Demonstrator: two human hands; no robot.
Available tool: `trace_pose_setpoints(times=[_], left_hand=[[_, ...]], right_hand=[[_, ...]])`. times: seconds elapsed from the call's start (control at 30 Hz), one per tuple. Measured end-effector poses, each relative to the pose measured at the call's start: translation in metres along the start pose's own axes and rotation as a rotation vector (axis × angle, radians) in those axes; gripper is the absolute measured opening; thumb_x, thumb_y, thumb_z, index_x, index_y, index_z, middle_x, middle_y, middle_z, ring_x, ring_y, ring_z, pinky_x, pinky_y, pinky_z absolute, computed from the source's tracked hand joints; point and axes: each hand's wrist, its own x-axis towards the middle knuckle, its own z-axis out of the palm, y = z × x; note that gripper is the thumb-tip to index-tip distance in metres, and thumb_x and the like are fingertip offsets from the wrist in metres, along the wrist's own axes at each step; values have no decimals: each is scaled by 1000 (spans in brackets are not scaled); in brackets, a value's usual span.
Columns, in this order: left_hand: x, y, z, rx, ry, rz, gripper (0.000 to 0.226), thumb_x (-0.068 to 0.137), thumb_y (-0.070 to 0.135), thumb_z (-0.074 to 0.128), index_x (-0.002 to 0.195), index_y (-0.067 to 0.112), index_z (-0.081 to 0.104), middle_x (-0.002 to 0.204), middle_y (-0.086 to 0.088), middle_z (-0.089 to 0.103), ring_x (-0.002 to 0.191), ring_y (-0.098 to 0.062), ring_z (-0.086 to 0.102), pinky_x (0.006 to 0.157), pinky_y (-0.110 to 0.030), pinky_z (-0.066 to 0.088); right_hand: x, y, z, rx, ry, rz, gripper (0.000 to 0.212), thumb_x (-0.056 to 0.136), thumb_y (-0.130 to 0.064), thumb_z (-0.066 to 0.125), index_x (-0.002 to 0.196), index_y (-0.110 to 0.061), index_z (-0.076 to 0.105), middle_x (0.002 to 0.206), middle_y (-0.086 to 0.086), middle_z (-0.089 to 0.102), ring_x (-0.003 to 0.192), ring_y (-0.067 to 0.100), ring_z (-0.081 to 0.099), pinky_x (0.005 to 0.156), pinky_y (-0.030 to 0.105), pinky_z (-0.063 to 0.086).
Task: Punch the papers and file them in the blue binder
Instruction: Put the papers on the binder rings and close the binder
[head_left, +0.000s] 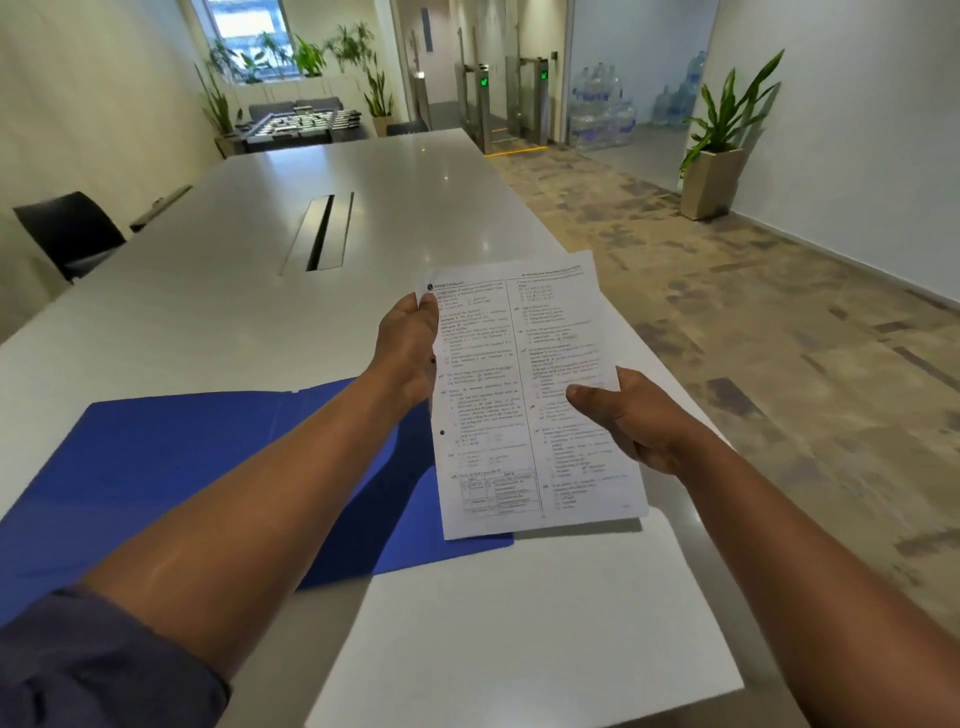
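I hold a printed sheet of paper (524, 395) up above the table with both hands. My left hand (408, 348) grips its left edge near the top corner. My right hand (631, 415) pinches its right edge lower down. A punched hole shows on the sheet's left margin. Beneath it the blue binder (156, 467) lies open and flat on the table, partly hidden by my left forearm. A blank white sheet (519, 639) lies on the table near the front edge. No hole punch is visible.
The long white table (260, 291) has a cable slot (322, 231) in its middle. A black chair (72, 234) stands at the left. The table's right edge runs beside my right arm, with carpeted floor and a potted plant (719, 150) beyond.
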Motion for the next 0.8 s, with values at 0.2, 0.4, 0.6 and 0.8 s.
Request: trace_pose_setpoints(times=[0.2, 0.4, 0.6, 0.8], left_hand=[[-3, 9, -46, -5, 143, 3, 18, 107, 24, 50, 100, 13, 63, 98, -5, 75, 85, -21, 71, 85, -42, 59], [-15, 3, -103, 43, 55, -128, 19, 107, 17, 51, 120, 11, 63, 116, -9, 75, 98, -25, 75, 77, -41, 62], [-28, -11, -150, 166, -162, -256, 26, 106, 7, 48, 125, 13, 64, 121, -7, 75, 109, -26, 73, 87, -44, 62], [-25, -11, -188, 395, -11, -136, 15, 94, 7, 70, 107, 9, 64, 112, -15, 77, 92, -24, 77, 79, -37, 64]], right_hand=[[10, -13, 46, -161, 30, -67, 25, 102, -12, 59, 126, -18, 65, 113, -2, 77, 89, 17, 78, 68, 24, 62], [19, -13, 82, -145, 2, -35, 16, 101, -13, 61, 109, -25, 67, 99, -3, 80, 78, 20, 79, 58, 24, 59], [31, -12, 117, -143, 23, -14, 16, 101, -12, 61, 103, -26, 67, 94, -4, 78, 73, 18, 78, 55, 22, 58], [40, -13, 147, -136, 10, 6, 16, 101, -6, 59, 102, -19, 67, 96, 2, 77, 72, 16, 78, 55, 22, 58]])
